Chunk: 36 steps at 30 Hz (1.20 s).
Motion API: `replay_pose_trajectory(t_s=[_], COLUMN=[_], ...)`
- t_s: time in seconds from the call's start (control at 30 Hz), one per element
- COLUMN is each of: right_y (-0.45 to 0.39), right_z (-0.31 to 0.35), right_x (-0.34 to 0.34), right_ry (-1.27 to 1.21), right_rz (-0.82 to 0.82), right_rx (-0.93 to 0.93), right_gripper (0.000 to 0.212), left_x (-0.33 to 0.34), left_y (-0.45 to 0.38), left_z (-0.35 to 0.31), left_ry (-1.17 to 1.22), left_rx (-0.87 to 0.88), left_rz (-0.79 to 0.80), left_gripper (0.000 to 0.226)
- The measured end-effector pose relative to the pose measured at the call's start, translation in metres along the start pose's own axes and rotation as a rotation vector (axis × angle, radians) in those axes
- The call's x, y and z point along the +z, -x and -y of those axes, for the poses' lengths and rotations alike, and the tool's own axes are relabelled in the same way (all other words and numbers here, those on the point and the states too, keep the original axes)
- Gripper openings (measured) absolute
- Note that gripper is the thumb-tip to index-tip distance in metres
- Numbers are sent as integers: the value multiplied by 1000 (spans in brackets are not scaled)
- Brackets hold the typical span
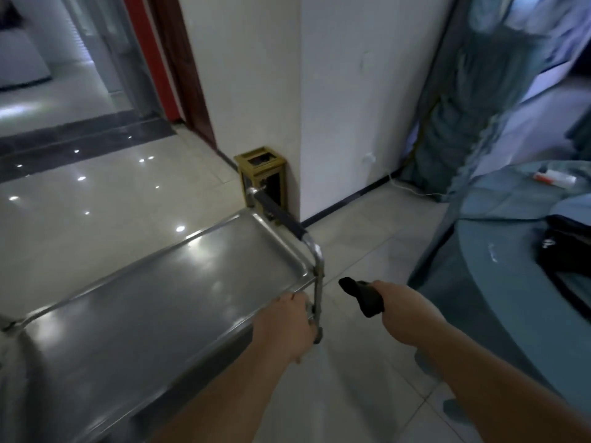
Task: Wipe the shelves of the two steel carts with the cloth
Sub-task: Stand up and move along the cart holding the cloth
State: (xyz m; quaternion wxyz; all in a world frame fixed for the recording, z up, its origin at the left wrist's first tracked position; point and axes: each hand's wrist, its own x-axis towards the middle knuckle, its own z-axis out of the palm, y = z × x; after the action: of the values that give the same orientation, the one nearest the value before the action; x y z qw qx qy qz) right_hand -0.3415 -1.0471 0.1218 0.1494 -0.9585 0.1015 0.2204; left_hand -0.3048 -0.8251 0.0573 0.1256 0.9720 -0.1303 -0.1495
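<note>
Bare forearms reach out: left hand (287, 321) grips the shiny steel cart (153, 292) at its near-right corner post, apparently positioning it; right hand (399, 311) clutches the dark crumpled cloth (363, 295) just right, off the shelf. Next, cloth onto shelf.

cart (166, 298) at left, bin (260, 177) behind it against wall, table (511, 266) at right
</note>
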Motion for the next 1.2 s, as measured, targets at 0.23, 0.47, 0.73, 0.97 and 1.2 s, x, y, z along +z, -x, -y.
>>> replay_pose_trajectory(t_s=[0.23,0.47,0.73,0.97,1.2], right_y=[-51,-123,-254,-386,-526], right_z=[-139,-216,-245,-249,-252], right_x=[-81,-146,-198,-269,-323], right_ry=[-35,-98,-66,45,113], right_rz=[-9,40,70,54,42], right_rx=[99,147,158,199,152], right_gripper=[40,38,36,28,15], left_x=[-7,-5,-22,-54,-97], left_y=[-107,-190,-335,-493,-620], left_z=[-155,-247,-273,-258,-243], left_ry=[-46,-69,-141,-153,-154], left_rx=[82,109,112,99,46], left_rz=[36,71,49,47,24], left_gripper=[55,62,57,54,53])
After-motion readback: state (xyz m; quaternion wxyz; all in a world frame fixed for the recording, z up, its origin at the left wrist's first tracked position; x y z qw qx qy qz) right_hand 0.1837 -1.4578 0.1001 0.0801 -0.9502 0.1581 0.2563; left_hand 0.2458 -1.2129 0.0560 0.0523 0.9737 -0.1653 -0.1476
